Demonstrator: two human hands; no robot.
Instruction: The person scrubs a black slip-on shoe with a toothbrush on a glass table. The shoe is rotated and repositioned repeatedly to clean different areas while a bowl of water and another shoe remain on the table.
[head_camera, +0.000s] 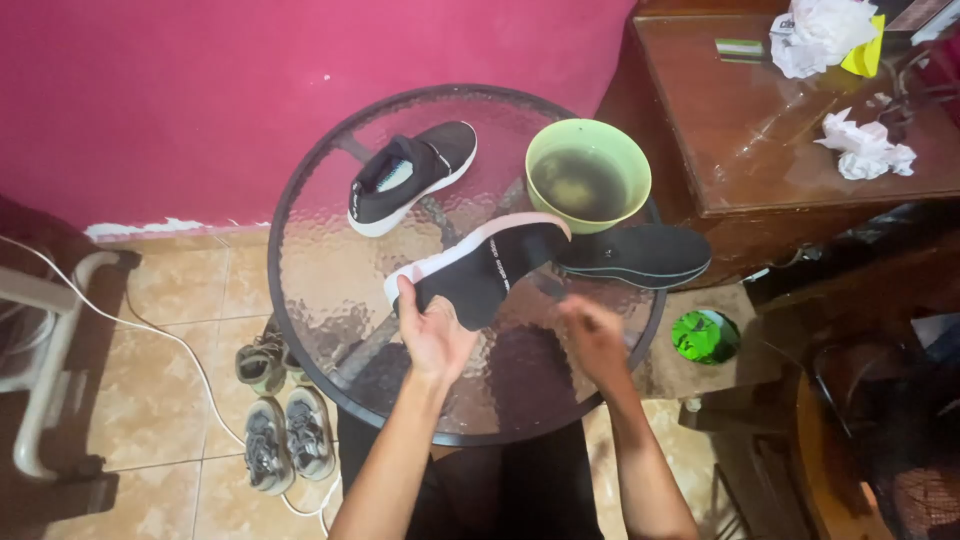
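Left hand (432, 335), centre of frame: fingers wrapped round the heel end of a black slip-on shoe (487, 268) w/ white sole, held tilted above the round glass tabletop (320, 300), toe pointing toward upper right. Right hand (592, 335), just right of it, is motion-blurred; can't tell if its fingers are spread or pinched, and it seems to hold nothing.

Outward: green bowl (588, 175) of murky water sits just beyond the shoe's toe, near the tabletop's upper right rim. A dark insole (636, 255) lies below the bowl, overhanging the edge. Second black shoe (410, 176) rests at upper centre.

Risks, as I judge them: the one-handed grip is at the shoe's end, so it could twist & knock the bowl, spilling water onto the tiled floor, where a white cable (190, 355) & grey sneakers (288, 432) lie at lower left. The insole could slip off the rim if nudged.
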